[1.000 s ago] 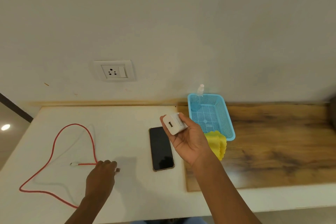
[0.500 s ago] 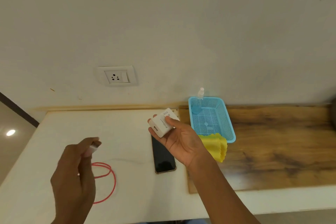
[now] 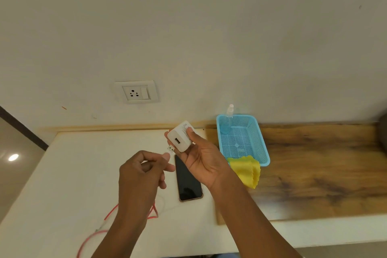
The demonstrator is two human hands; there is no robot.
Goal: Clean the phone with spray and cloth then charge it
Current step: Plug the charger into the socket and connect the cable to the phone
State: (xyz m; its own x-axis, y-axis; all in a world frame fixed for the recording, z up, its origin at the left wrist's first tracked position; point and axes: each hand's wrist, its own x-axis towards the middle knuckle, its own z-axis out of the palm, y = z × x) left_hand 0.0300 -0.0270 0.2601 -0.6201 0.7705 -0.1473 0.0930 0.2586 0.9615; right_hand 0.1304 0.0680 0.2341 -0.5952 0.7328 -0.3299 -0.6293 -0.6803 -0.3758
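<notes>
A black phone lies face up on the white counter, partly hidden by my hands. My right hand holds a white charger adapter above it, USB port facing left. My left hand pinches the USB plug of the red cable, its tip just left of the adapter's port and apart from it. The rest of the cable trails down under my left forearm. A yellow cloth lies by the basket. A clear spray bottle stands in the basket's back corner.
A blue plastic basket sits on a wooden board at the right. A white wall socket with a switch is on the wall above the counter. The counter's front edge runs along the bottom right.
My left hand has lifted the cable's plug off the counter and brought it right, up to the adapter. My right hand has kept hold of the adapter, turning its port toward the plug.
</notes>
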